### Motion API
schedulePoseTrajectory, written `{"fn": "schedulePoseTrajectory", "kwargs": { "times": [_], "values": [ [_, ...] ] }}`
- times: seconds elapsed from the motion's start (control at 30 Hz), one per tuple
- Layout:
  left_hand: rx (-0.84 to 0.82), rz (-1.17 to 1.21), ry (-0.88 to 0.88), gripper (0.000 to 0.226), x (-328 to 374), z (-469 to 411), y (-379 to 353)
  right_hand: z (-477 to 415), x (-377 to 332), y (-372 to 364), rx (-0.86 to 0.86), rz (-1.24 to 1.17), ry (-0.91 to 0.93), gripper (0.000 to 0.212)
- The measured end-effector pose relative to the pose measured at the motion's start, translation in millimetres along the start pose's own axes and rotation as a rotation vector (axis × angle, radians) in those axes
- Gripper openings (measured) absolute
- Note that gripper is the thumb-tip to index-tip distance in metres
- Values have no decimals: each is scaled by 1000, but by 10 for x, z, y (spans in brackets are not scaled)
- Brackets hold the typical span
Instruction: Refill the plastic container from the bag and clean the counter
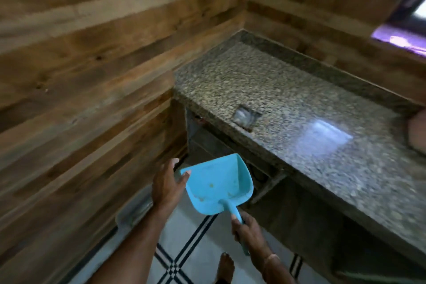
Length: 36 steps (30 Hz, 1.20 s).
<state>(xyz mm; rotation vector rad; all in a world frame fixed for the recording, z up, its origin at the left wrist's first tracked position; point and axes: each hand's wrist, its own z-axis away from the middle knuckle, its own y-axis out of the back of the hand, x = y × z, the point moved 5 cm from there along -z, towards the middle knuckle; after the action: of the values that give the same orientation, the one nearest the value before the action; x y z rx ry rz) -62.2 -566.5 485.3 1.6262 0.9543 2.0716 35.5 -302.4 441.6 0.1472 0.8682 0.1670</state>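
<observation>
A light blue plastic dustpan [216, 183] is held in front of me, below the counter's edge, with a few small crumbs in its tray. My right hand [247, 229] is shut on its handle. My left hand [168, 184] touches the pan's left front corner with its fingers spread. The speckled granite counter [276, 90] runs from the wooden corner toward the right. A small clear plastic piece [244, 115] lies near the counter's front edge. No bag or container is in view.
Wooden plank walls [92, 64] stand on the left and behind the counter. A window [412, 30] is at the upper right. The white tiled floor [196, 249] has dark lines, and my bare foot [224, 266] stands on it. Open dark space sits under the counter.
</observation>
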Motion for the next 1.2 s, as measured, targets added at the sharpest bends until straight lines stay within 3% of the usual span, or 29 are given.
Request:
{"fn": "schedulePoseTrajectory", "kwargs": {
  "times": [0.13, 0.33, 0.57, 0.7, 0.9, 1.03, 1.2],
  "values": [
    [-118, -75, -126, 55, 590, -41, -366, 78, 162, 269, 92, -122, -38, 22],
    [-213, -173, -238, 54, 1271, -312, -1013, -208, 310, 669, 155, -214, -77, 18],
    [-159, -254, -250, 54, 1772, -1002, -1499, -705, 512, 809, 172, -228, -162, 31],
    [-140, -343, -361, 45, 2064, -1515, -1779, -831, 591, 823, 202, -245, -183, 27],
    [-340, -554, -457, 59, 2179, -2124, -2212, -845, 682, 815, 287, -214, -197, 30],
    [-339, -437, -544, 50, 2195, -2154, -2249, -808, 637, 750, 329, -263, -230, 25],
    [-390, -332, -525, 41, 2350, -2060, -2272, -747, 551, 677, 381, -356, -206, 20]
  ]
}}
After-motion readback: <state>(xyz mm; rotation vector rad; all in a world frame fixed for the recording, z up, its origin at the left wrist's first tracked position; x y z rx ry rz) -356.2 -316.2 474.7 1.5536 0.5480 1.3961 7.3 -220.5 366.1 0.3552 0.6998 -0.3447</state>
